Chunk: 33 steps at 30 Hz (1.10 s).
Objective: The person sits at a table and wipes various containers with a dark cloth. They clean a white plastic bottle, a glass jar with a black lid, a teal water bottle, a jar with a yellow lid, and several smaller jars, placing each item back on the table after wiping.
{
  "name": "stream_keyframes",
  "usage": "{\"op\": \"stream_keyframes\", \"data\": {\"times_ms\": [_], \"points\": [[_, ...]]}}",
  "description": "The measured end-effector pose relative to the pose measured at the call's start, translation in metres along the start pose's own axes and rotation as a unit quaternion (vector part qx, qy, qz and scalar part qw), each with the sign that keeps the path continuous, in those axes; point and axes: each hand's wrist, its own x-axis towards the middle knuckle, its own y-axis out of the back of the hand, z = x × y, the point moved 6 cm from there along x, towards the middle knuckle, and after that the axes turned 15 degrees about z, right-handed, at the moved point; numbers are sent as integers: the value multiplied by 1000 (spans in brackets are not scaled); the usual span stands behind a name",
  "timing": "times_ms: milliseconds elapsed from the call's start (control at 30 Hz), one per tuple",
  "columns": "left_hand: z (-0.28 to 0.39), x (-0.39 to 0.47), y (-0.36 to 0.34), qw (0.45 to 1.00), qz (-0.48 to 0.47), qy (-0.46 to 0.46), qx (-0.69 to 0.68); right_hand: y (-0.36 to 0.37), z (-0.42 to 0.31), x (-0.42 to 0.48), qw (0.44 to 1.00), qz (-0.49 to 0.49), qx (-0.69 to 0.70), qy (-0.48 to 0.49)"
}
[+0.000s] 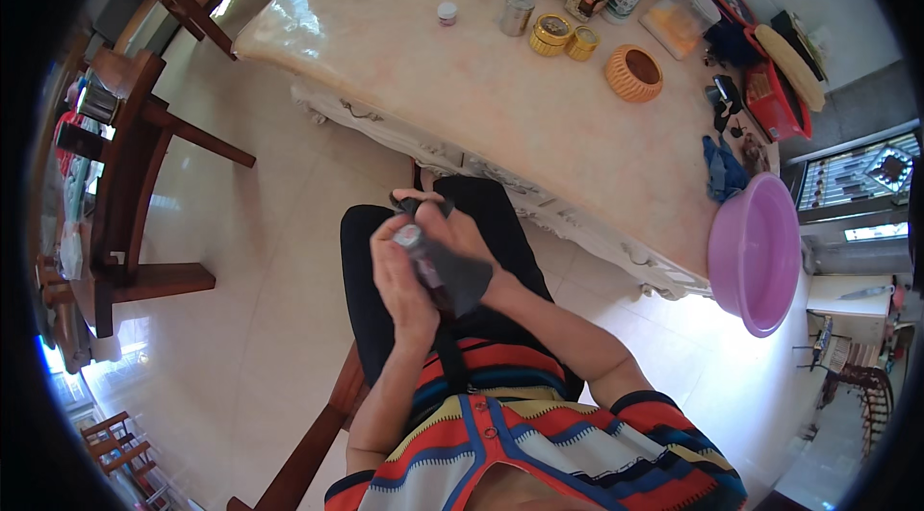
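Above the lap, my left hand (398, 280) grips a small dark container (426, 273), possibly a jar or bottle, with a pale round top. My right hand (462, 229) holds a dark grey cloth (462, 278) against the container's side. Part of the cloth bunches up between the fingers beyond the top. Cloth and fingers hide most of the container, and blur hides its details. Both hands touch each other over black trousers (364, 244).
Ahead stands a marble-topped cabinet (433, 78). On it are a small white-capped jar (447, 14), a metal can (517, 14), gold-coloured jars (551, 35), an orange ribbed pot (633, 73) and a purple basin (729, 258) at the right edge. Wooden chairs (137, 150) stand left.
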Motion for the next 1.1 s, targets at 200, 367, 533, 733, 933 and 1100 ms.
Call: {"op": "stream_keyframes", "data": {"times_ms": [200, 367, 533, 733, 933, 1100], "points": [[-1, 36, 21, 975, 109, 192, -39, -12, -31, -43, 932, 76, -157, 317], [-6, 18, 11, 932, 110, 327, -115, 1, -32, -21, 908, 38, -164, 384], [-24, 32, -9, 891, 81, 351, -276, 5, -13, -19, 965, 124, 23, 230], [3, 32, -2, 967, 46, 228, -108, -1, -32, -33, 958, 62, -109, 256], [6, 6, -16, 998, -55, 28, -20, -5, -59, -12, 876, 29, -321, 359], [9, 3, -21, 991, -40, 76, -106, 16, -5, 3, 989, 47, 66, -126]]}}
